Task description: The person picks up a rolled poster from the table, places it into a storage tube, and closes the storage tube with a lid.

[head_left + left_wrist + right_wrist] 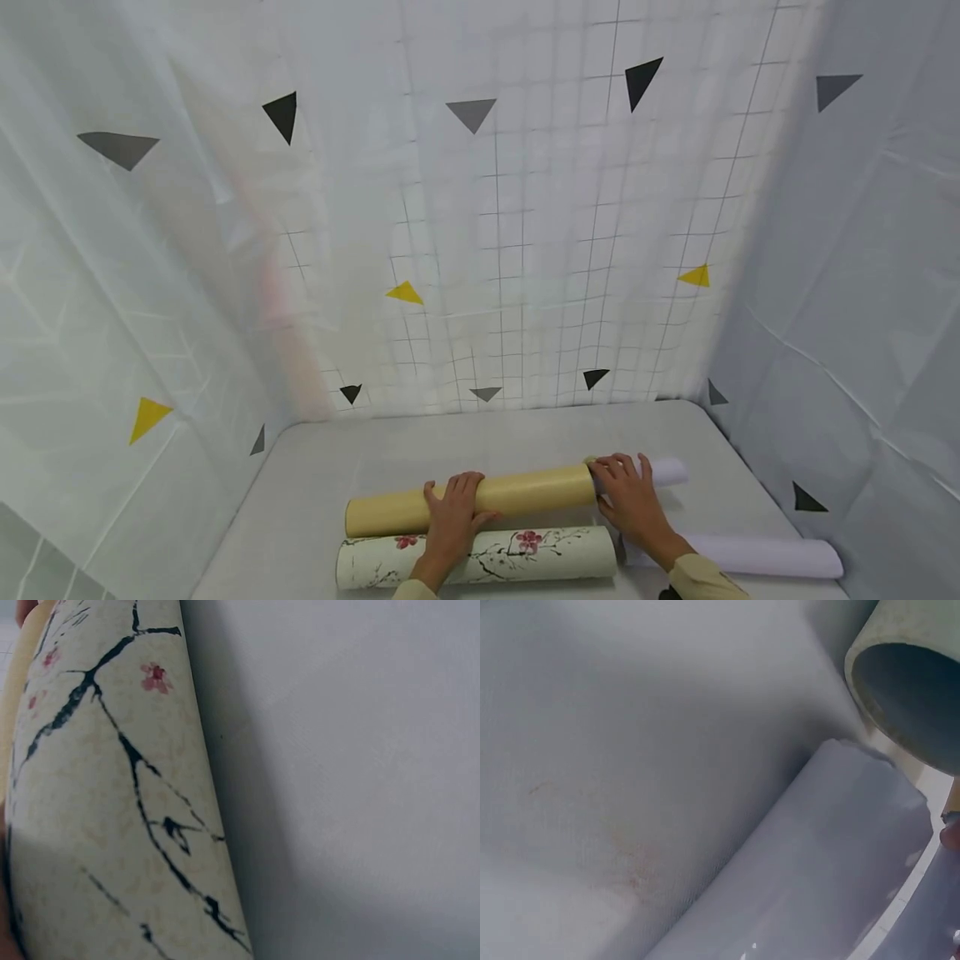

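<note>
The left hand [452,521] grips the yellow tube [528,492], the right hand [633,504] pinches the roll [670,472] jutting rightward past it, apparently sliding it in or out, which calls for alignment.

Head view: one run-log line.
left hand: holds yellow tube | right hand: holds far white roll at tube's right end | floral tube: nearer person | near white roll: right of floral tube
</note>
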`<state>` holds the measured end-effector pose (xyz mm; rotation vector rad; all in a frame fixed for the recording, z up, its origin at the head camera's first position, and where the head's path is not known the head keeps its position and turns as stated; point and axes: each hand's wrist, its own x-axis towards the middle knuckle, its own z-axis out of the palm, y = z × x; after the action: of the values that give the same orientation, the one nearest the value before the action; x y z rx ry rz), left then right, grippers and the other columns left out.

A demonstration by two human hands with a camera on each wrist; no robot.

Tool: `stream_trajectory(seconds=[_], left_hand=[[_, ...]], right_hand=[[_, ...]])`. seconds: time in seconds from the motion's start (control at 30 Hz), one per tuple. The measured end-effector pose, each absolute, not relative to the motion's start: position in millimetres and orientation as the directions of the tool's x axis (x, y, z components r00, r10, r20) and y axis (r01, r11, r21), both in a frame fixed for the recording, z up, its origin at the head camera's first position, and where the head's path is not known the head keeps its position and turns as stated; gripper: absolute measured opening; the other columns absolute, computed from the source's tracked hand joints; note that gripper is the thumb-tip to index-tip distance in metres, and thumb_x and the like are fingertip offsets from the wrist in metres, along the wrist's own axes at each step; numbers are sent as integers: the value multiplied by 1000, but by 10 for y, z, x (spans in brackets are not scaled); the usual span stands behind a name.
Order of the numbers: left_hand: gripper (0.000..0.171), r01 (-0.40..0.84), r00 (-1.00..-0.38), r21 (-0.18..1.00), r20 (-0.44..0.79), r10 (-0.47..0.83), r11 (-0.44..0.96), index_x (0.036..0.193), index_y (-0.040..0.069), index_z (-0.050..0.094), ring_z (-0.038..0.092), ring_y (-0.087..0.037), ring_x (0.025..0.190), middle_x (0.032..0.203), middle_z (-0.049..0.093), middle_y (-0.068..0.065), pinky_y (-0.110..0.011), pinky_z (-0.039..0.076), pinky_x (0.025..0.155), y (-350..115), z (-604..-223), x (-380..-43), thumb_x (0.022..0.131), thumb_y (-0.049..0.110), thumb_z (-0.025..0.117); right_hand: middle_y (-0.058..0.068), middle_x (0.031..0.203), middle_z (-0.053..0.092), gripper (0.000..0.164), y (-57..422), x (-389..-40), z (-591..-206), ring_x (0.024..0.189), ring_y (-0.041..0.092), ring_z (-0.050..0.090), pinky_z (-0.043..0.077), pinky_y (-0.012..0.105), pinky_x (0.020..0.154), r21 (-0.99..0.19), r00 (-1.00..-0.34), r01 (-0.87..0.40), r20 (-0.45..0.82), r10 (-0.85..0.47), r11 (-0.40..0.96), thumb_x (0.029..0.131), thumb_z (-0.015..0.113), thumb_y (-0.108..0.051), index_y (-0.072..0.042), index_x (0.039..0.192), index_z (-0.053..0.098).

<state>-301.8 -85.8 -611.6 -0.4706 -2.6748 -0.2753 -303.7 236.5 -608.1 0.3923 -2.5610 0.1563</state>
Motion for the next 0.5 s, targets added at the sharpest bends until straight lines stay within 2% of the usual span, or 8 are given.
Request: stream_trajectory(seconds=[0.17,0.37,0.5], left_hand=[[63,361,-861,121,424,281,925,133,23,59,61,-17,121,133,65,5,-66,37,101,-846,-6110,-3023,82,57,72],[64,353,-862,124,428,271,927,131,23,60,61,-17,119,131,66,5,-66,37,101,-843,-6118,-3026,80,59,72],[65,352,-858,111,434,273,929,131,23,60,62,-17,118,130,66,5,-65,38,100,-850,-6117,-3031,80,61,71]], right_hand=[[6,122,68,64,2368,-3041,-6095,119,32,59,37,73,106,0,-821,-301,509,-259,954,69,94,-19,-13,126,65],[8,132,65,79,2485,-3019,-6138,128,34,54,28,77,108,-64,-821,-328,514,-250,943,64,94,-9,-12,136,61],[13,139,58,93,2592,-3026,-6149,134,39,47,23,79,109,-93,-833,-284,516,-198,954,63,95,-6,-14,145,51]])
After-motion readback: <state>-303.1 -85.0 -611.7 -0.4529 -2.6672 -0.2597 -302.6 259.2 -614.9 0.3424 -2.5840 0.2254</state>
